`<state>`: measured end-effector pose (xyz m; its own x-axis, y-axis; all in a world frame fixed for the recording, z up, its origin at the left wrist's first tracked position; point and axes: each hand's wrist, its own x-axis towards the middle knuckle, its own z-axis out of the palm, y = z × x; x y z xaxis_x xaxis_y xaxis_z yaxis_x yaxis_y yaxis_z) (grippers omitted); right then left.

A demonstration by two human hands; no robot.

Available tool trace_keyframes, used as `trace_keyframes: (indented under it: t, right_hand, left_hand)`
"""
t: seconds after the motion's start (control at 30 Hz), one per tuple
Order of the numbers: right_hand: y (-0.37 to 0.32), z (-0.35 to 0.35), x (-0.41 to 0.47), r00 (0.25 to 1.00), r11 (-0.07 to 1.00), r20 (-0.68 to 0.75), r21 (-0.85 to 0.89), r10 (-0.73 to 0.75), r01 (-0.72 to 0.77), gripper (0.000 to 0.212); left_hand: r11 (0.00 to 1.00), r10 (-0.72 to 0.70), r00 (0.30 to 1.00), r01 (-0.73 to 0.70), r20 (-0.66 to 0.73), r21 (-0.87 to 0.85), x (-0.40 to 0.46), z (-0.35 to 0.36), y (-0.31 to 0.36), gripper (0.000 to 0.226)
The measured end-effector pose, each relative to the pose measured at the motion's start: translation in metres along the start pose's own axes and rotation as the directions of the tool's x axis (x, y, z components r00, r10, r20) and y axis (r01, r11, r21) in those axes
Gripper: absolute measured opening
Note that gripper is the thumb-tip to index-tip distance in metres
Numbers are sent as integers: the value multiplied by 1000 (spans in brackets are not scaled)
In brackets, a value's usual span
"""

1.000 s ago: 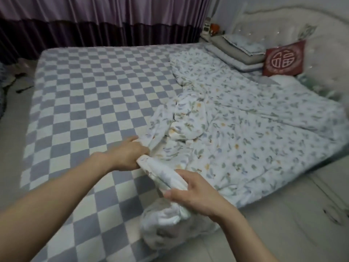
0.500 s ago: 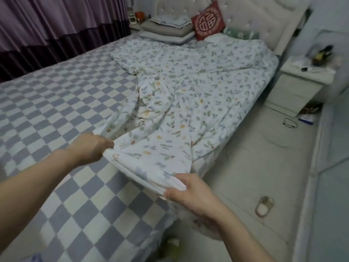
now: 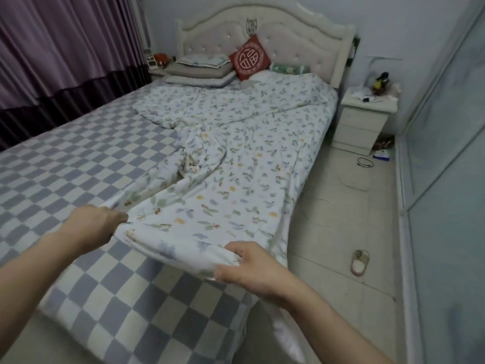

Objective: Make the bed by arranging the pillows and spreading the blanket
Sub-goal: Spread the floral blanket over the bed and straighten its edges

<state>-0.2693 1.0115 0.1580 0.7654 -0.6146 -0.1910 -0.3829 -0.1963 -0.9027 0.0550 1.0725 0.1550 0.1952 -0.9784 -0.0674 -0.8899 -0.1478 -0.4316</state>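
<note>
Both hands grip blanket's (image 3: 236,164) near edge: left hand (image 3: 95,224), right hand (image 3: 252,266). Blanket bunched on bed's right half, left sheet (image 3: 65,164) bare. Pillows (image 3: 202,72) stacked far end; spreading barely begun, I'd say.

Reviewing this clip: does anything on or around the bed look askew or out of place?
Yes. The floral blanket covers only the bed's right half and is bunched in a twisted fold near its middle, leaving the checkered sheet bare. Both hands, left and right, grip its near edge. A lone slipper lies on the floor.
</note>
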Motion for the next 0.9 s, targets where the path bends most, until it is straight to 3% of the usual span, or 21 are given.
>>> trace_keyframes:
  t: [0.13, 0.2, 0.3, 0.4, 0.53, 0.6, 0.67, 0.77, 0.9]
  right_hand:
    - [-21, 53, -10, 998, 991, -66, -126, 26, -34, 21]
    - [-20, 83, -15, 995, 983, -81, -169, 60, -73, 12]
    - [-10, 129, -22, 985, 967, -114, -204, 131, -153, 13]
    - [12, 172, -25, 955, 946, -154, -166, 255, -280, 22]
    - [47, 224, -28, 927, 919, -129, -138, 353, -369, 29]
    - [60, 245, -27, 918, 915, -124, -111, 376, -389, 27]
    - [73, 264, -26, 912, 905, -109, -120, 396, -408, 27]
    - [92, 289, -27, 905, 892, -86, -157, 416, -425, 29]
    - [109, 323, -31, 887, 867, -35, -199, 460, -457, 30]
  left_hand:
    - [995, 44, 997, -49, 62, 87, -34, 12, -25, 30]
    - [995, 55, 996, -60, 71, 79, -50, 36, -39, 31]
    - [990, 135, 989, -134, -52, 36, -69, 77, -55, 30]
    - [967, 252, 956, -253, -150, 14, -85, 114, -60, 48]
    - [971, 211, 975, -217, 68, 99, -100, 149, -65, 32]
    - [953, 302, 952, -301, 56, -22, -109, 168, -66, 37]
    - [961, 276, 959, -274, 63, -40, -117, 180, -56, 47]
    - [935, 310, 946, -322, 99, 147, -129, 198, -39, 14]
    - [926, 210, 926, -291, 315, 239, -147, 218, -25, 32]
